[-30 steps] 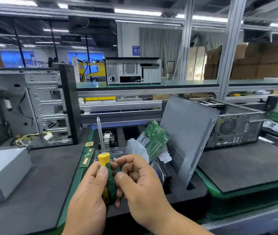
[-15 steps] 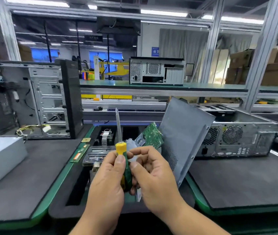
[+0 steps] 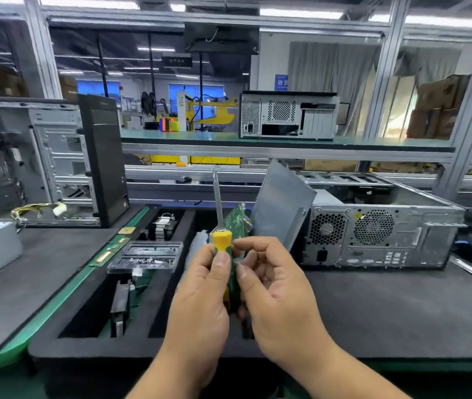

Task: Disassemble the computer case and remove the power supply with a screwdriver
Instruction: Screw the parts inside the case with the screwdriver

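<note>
Left hand [image 3: 200,295] and right hand [image 3: 275,295] both pinch yellow-and-green-handled screwdriver [image 3: 221,246], metal shaft upright. Beyond: black foam slotted tray [image 3: 90,345] holding clear plastic screw box [image 3: 145,256], green circuit board [image 3: 236,218], leaning grey metal side panel [image 3: 282,203]. Right, just beside tray: grey desktop computer case [image 3: 384,231] lying open-topped on dark mat [image 3: 402,309]; bare mat near it.

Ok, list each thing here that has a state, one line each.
Screwdriver: upright, tip up, gripped by both hands.
Left hand: curled round the handle.
Right hand: fingers curled on the handle.
Computer case on the right: lying flat, top open.
Side panel: detached, standing tilted beside the case.
Tower case on the left: upright, side open, cables hanging out.
</note>
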Action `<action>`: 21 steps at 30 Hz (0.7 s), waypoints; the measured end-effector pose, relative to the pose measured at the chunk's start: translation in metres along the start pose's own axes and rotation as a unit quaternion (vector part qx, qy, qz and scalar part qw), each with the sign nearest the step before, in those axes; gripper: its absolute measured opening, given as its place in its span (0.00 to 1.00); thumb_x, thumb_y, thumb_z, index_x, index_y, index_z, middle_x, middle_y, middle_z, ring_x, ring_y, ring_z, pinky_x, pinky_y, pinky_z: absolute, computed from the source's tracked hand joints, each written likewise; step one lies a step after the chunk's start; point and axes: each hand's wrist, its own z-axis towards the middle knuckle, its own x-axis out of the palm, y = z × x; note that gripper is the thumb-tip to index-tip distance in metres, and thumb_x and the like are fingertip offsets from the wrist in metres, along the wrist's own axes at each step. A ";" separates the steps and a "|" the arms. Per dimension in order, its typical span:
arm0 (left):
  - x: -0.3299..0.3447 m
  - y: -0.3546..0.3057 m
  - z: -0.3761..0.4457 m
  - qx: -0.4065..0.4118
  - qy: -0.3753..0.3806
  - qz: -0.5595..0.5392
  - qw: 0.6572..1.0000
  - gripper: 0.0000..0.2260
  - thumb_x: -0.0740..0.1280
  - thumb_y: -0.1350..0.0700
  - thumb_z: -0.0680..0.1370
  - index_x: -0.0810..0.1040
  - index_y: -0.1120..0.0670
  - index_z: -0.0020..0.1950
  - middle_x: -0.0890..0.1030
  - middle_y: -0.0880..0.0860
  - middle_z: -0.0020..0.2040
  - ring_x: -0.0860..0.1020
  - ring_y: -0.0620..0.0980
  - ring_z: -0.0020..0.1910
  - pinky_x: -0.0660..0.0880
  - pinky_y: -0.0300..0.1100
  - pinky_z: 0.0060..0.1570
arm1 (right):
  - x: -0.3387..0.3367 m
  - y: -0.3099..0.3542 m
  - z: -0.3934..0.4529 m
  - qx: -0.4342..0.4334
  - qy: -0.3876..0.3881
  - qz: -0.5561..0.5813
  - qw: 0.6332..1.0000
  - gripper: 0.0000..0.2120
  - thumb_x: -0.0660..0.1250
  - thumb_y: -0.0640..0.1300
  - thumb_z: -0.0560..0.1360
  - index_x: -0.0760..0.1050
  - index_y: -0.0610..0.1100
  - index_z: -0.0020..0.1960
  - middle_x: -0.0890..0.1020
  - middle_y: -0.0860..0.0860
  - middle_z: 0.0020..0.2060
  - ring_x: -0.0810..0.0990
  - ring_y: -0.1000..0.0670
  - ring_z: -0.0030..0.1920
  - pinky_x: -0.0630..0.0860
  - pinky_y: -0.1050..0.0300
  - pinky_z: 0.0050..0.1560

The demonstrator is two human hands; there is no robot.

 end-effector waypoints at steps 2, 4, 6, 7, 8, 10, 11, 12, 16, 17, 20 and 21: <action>0.001 -0.001 0.000 0.008 -0.004 -0.002 1.000 0.13 0.64 0.48 0.82 0.80 0.55 0.59 0.82 0.68 0.55 0.81 0.66 0.56 0.80 0.57 0.53 | 0.000 -0.001 0.000 -0.015 0.001 -0.015 1.000 0.13 0.66 0.43 0.78 0.80 0.56 0.60 0.79 0.51 0.45 0.78 0.45 0.41 0.79 0.46 0.42; 0.001 -0.002 -0.001 0.021 -0.001 0.008 1.000 0.13 0.64 0.48 0.83 0.78 0.57 0.59 0.79 0.71 0.54 0.78 0.62 0.52 0.76 0.53 0.49 | 0.000 -0.001 0.001 -0.017 0.004 -0.011 1.000 0.13 0.66 0.44 0.78 0.80 0.56 0.60 0.79 0.50 0.46 0.78 0.44 0.42 0.79 0.43 0.43; 0.001 -0.003 -0.001 0.033 0.004 0.008 0.999 0.14 0.64 0.48 0.81 0.78 0.57 0.58 0.80 0.70 0.54 0.78 0.61 0.51 0.74 0.56 0.52 | 0.000 -0.001 0.001 -0.029 0.001 -0.012 1.000 0.12 0.67 0.45 0.79 0.80 0.54 0.61 0.79 0.51 0.47 0.78 0.44 0.42 0.78 0.42 0.42; 0.002 -0.003 -0.001 0.036 0.009 0.007 0.999 0.14 0.63 0.48 0.80 0.79 0.56 0.58 0.81 0.68 0.54 0.79 0.61 0.52 0.74 0.58 0.53 | -0.001 -0.001 0.000 -0.039 -0.004 -0.014 0.999 0.12 0.67 0.45 0.79 0.80 0.54 0.61 0.79 0.50 0.47 0.78 0.44 0.43 0.78 0.43 0.43; 0.002 -0.003 -0.001 0.037 0.014 0.001 0.999 0.14 0.64 0.48 0.80 0.80 0.55 0.58 0.83 0.66 0.54 0.80 0.61 0.53 0.76 0.59 0.54 | -0.002 -0.001 0.000 -0.048 -0.009 -0.016 0.999 0.12 0.67 0.45 0.79 0.80 0.53 0.61 0.80 0.50 0.47 0.79 0.44 0.44 0.79 0.43 0.44; 0.002 -0.003 -0.001 0.035 0.030 -0.008 0.999 0.13 0.65 0.47 0.80 0.81 0.54 0.57 0.83 0.64 0.53 0.81 0.60 0.54 0.76 0.59 0.56 | -0.004 -0.001 0.000 -0.057 -0.015 -0.018 0.998 0.12 0.68 0.45 0.79 0.80 0.53 0.61 0.81 0.50 0.46 0.79 0.44 0.44 0.79 0.44 0.44; 0.002 -0.002 -0.001 0.036 0.038 -0.009 0.999 0.13 0.66 0.47 0.80 0.80 0.54 0.57 0.83 0.63 0.53 0.80 0.61 0.54 0.75 0.60 0.58 | -0.005 -0.001 -0.001 -0.058 -0.017 -0.019 0.998 0.12 0.68 0.45 0.79 0.80 0.53 0.61 0.80 0.50 0.46 0.79 0.44 0.44 0.79 0.45 0.43; 0.002 -0.001 -0.001 0.037 0.041 -0.008 0.998 0.14 0.67 0.46 0.80 0.80 0.55 0.57 0.83 0.63 0.52 0.79 0.61 0.53 0.74 0.61 0.58 | -0.006 -0.001 -0.001 -0.057 -0.017 -0.019 0.998 0.12 0.68 0.45 0.79 0.80 0.53 0.61 0.80 0.50 0.45 0.79 0.45 0.43 0.79 0.47 0.42; -0.002 0.003 0.002 0.052 0.042 0.039 0.997 0.16 0.66 0.42 0.80 0.79 0.53 0.56 0.80 0.56 0.43 0.75 0.56 0.41 0.74 0.50 0.40 | -0.009 -0.001 0.000 -0.042 0.006 0.013 0.999 0.11 0.68 0.43 0.79 0.80 0.52 0.60 0.78 0.49 0.43 0.78 0.50 0.39 0.78 0.58 0.35; -0.004 0.005 0.003 0.051 0.041 0.050 0.997 0.15 0.65 0.43 0.81 0.79 0.53 0.55 0.78 0.55 0.41 0.73 0.54 0.39 0.73 0.47 0.36 | -0.010 -0.002 0.001 -0.035 0.015 0.015 0.999 0.10 0.68 0.42 0.79 0.80 0.52 0.59 0.78 0.49 0.43 0.78 0.50 0.39 0.78 0.58 0.34; -0.010 0.011 0.007 0.043 0.030 0.077 0.996 0.13 0.63 0.45 0.82 0.79 0.53 0.55 0.77 0.56 0.40 0.72 0.55 0.37 0.72 0.47 0.33 | -0.012 -0.006 0.006 -0.017 0.042 0.014 0.999 0.11 0.69 0.40 0.78 0.81 0.54 0.56 0.77 0.45 0.44 0.77 0.49 0.37 0.79 0.57 0.33; -0.011 0.012 0.008 0.041 0.026 0.083 0.995 0.12 0.63 0.45 0.81 0.79 0.52 0.55 0.78 0.56 0.41 0.72 0.55 0.38 0.72 0.47 0.34 | -0.012 -0.008 0.007 -0.015 0.047 0.011 0.999 0.11 0.70 0.40 0.77 0.81 0.54 0.55 0.77 0.45 0.44 0.77 0.49 0.38 0.79 0.57 0.34</action>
